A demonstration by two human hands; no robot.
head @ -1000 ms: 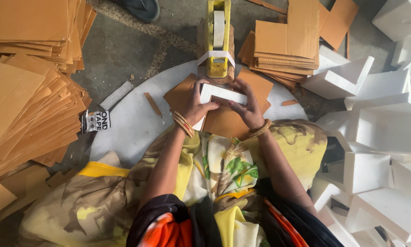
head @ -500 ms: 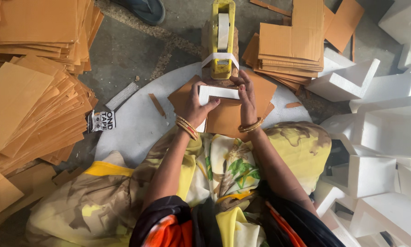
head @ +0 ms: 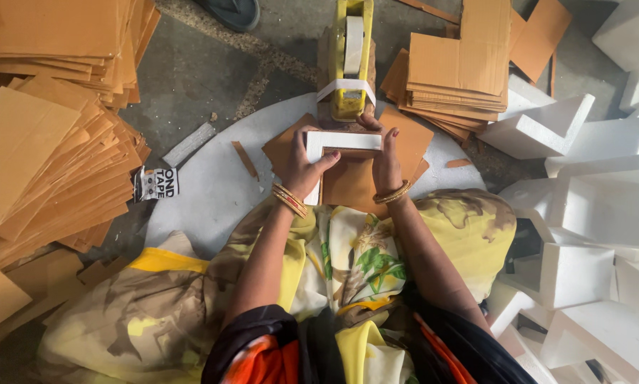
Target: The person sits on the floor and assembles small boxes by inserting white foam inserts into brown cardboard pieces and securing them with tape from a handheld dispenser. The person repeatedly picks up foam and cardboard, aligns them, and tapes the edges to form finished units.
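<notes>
Left hand, right hand, L-shaped white foam corner

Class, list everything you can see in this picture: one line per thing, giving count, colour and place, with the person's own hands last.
L-shaped foam corner piece: one, white, held over the cardboard sheets.
Cardboard sheets: a few, brown, under the hands.
Tape dispenser: one, yellow, beyond the hands.
Round board: one, white, on the floor.
Cardboard stacks: many, brown, left and top.
Foam pieces: many, white, right.
Sandal: one, dark, top edge.
Bangles: several, gold, both wrists.
Left hand: grips the foam corner.
Right hand: grips the foam corner.
</notes>
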